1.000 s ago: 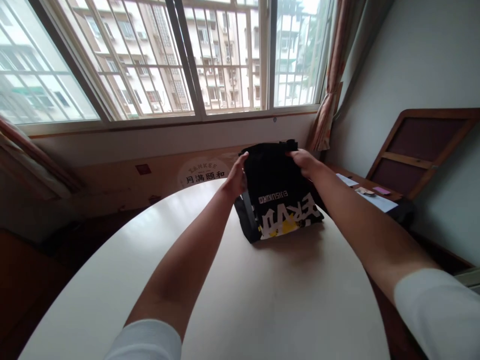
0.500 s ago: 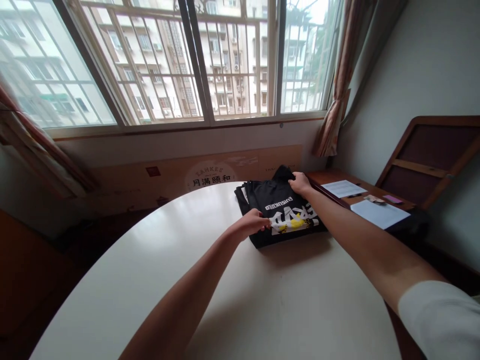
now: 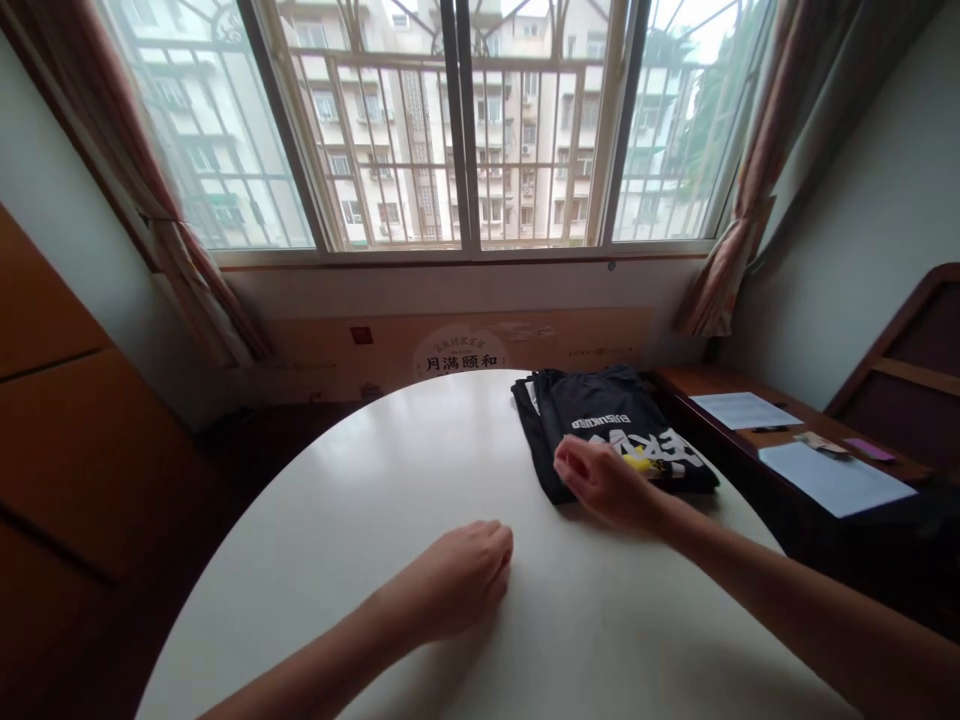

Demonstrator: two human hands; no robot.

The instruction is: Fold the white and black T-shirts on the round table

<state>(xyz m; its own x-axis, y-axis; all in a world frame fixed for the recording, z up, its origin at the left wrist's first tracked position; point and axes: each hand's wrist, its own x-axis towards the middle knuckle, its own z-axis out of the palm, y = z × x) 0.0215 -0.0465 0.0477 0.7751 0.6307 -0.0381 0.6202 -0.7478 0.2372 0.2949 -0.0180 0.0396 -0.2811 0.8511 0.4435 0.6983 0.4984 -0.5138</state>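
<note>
A folded black T-shirt point(image 3: 600, 393) with white lettering and a yellow print lies at the far right part of the round white table point(image 3: 322, 560). More folded dark cloth shows under its left side. My right hand point(image 3: 604, 482) hovers over the near edge of the shirt, its fingers curled in and nothing visible in them. It covers part of the print. Lower and to the left, my left hand point(image 3: 469, 575) is closed in a loose fist just above the tabletop, apart from the shirt. I see nothing held in it.
Right of the table stands a brown wooden desk point(image 3: 679, 378) bearing white paper sheets point(image 3: 832, 478) and a pink item point(image 3: 868, 450). A dark-panelled wooden chair back point(image 3: 900, 385) leans beyond it. A barred window and a printed cardboard panel point(image 3: 322, 340) are behind the table.
Both hands have let go of the black T-shirt, which now lies flatter. My left hand came back toward me; my right moved from the far edge to the near edge. The view turned left.
</note>
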